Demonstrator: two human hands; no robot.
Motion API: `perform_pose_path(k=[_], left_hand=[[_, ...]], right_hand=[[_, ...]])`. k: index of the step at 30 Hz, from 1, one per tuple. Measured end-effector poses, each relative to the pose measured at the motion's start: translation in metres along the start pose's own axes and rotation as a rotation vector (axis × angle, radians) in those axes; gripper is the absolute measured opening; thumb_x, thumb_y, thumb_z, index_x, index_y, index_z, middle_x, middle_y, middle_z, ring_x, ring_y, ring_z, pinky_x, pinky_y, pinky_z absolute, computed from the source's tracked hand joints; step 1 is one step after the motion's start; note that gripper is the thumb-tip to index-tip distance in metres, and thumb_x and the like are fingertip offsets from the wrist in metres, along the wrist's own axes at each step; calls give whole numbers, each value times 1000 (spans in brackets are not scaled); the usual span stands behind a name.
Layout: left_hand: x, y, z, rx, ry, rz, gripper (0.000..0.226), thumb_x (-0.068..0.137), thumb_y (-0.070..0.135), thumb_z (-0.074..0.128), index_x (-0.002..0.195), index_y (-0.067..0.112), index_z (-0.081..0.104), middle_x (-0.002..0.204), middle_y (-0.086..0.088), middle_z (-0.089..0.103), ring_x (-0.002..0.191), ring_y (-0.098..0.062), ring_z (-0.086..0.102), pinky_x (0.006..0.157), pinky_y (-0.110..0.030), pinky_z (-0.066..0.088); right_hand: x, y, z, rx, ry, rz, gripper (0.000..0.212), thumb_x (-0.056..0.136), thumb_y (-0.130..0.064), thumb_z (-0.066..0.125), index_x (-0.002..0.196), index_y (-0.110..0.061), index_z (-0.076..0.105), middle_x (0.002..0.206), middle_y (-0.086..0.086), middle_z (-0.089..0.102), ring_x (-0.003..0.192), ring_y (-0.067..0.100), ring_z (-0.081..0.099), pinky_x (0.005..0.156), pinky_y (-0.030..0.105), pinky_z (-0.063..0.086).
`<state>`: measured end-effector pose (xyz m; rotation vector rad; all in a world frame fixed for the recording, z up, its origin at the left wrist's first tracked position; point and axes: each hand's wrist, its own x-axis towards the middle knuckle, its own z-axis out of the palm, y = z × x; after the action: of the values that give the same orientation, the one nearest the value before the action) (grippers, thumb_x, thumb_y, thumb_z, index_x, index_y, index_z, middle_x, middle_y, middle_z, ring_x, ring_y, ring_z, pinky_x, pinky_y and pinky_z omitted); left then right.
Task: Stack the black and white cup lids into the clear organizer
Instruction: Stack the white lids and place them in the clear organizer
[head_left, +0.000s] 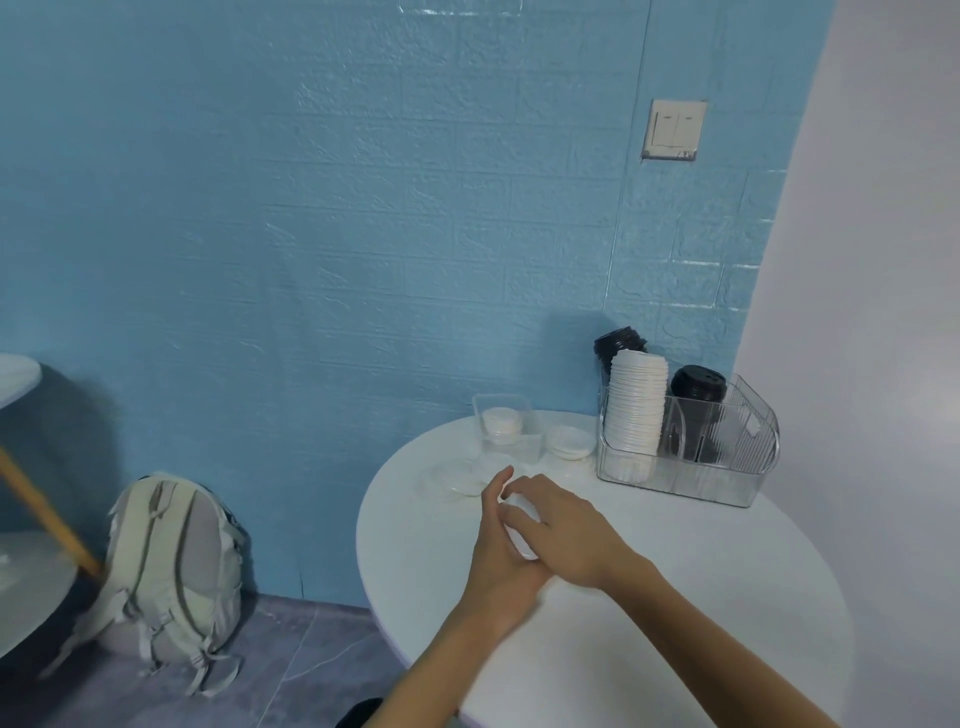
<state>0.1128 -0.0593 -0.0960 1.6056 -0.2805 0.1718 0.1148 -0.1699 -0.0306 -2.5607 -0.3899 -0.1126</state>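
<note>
Your forearms: both reach in from the bottom edge and cross over the round white table (675, 597).
Your left hand (501, 551): fingers point up and away, nearly straight, cupped against the left side of a small stack of white lids (521, 525); the thumb is hidden.
Your right hand (563, 525): lies over the same stack from the right, fingers curled round its top edge, so you hold the lids between both hands, just above the tabletop.
Loose white lids (457, 480): flat on the table just beyond your fingertips, blurred.
Short lid pile (570, 442): sits between a small clear container (506, 423) and the clear organizer (691, 457).
Small clear container: holds a few white lids.
Clear organizer: stands at the table's far right, against the blue wall (363, 234); a tall white lid stack (636, 410) fills its left compartment, black lids (697, 387) stand beside it, another black stack (618, 343) behind.
Backpack (174, 577): pale, on the floor left of the table.
</note>
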Motion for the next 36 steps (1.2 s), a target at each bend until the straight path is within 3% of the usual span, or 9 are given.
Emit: perform_pose_path(k=[4,8,13,16,20,24,29,32,36], left_hand=[[-7,5,-21,24,22,27,100,70,11,92,142,48,34,134,29,57,127,5,54,105,-24,49],[-9,4,-53,50,39,33,80,71,19,91,131,46,46,131,27,58,126,3,53,110,-25,43],[-10,6,-64,42,44,10,76,67,25,90,128,38,47,120,25,60,113,-5,59,98,-22,47],[-12,8,-62,28,46,10,78,64,27,90,129,33,47,116,26,61,111,-3,60,95,-16,45],[-10,7,-64,19,47,6,79,60,35,91,126,44,49,124,16,65,117,-10,61,102,-27,47],[-10,7,-65,12,47,11,78,60,35,91,124,46,49,122,19,64,117,-9,61,103,-28,48],[-10,9,-64,8,46,-1,77,61,36,91,123,51,47,118,27,61,113,-3,60,99,-23,48],[-11,11,-63,-10,61,-13,81,68,29,90,128,55,42,124,25,60,113,4,59,94,-13,46],[-13,11,-63,-53,39,-46,100,77,18,88,142,59,25,123,30,62,111,6,63,95,-22,52]], right_hand=[[7,-10,9,208,-76,2,40,101,-50,39,136,-35,52,131,-11,55,123,11,52,107,35,38],[34,-18,17,666,-192,55,55,90,-72,43,128,-35,58,137,-14,58,130,3,50,114,29,30],[82,3,19,263,237,64,36,101,-41,57,133,-24,60,139,2,58,126,20,54,107,32,38],[99,27,30,54,138,119,48,94,-51,63,135,-27,60,145,4,53,130,25,52,111,38,37],[106,38,38,-74,75,91,70,78,-76,60,131,-31,58,136,2,55,121,26,56,104,38,42],[113,38,38,-56,112,66,49,82,-62,71,114,-29,55,112,-1,58,99,21,59,91,36,46],[100,20,13,362,225,60,47,75,-37,85,114,-27,62,119,-5,63,111,14,59,90,30,43],[65,-9,-1,602,208,-76,42,70,-34,74,111,-33,66,121,-13,61,111,0,56,99,23,42],[20,-27,12,443,46,-199,48,70,-34,67,116,-46,66,124,-21,53,119,-4,49,102,12,34]])
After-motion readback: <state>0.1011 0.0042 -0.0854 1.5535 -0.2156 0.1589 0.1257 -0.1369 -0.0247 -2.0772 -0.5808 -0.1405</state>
